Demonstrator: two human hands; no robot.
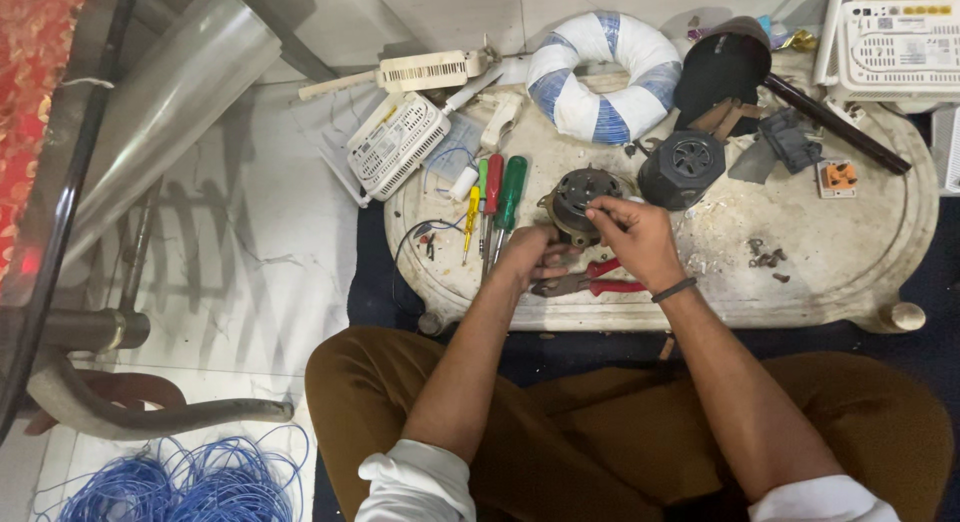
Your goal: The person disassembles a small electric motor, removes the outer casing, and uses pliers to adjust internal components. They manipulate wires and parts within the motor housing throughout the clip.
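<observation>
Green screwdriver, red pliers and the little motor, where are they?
green screwdriver (511, 185), head view, on its handle.
red pliers (610, 278), head view, on a red grip.
small motor (578, 194), head view, on its top face.

Small dark round motor (580, 197), vented top, upright on white tray, held

left hand (528, 254) cupped, right hand (634, 237) fingers pinched, forearms converging.

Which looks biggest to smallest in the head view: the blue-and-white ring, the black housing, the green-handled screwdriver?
1. Blue-and-white ring, clearly largest.
2. Black housing.
3. Green-handled screwdriver: about as long as the housing is wide, but far slimmer, so that order is unsure.
</observation>
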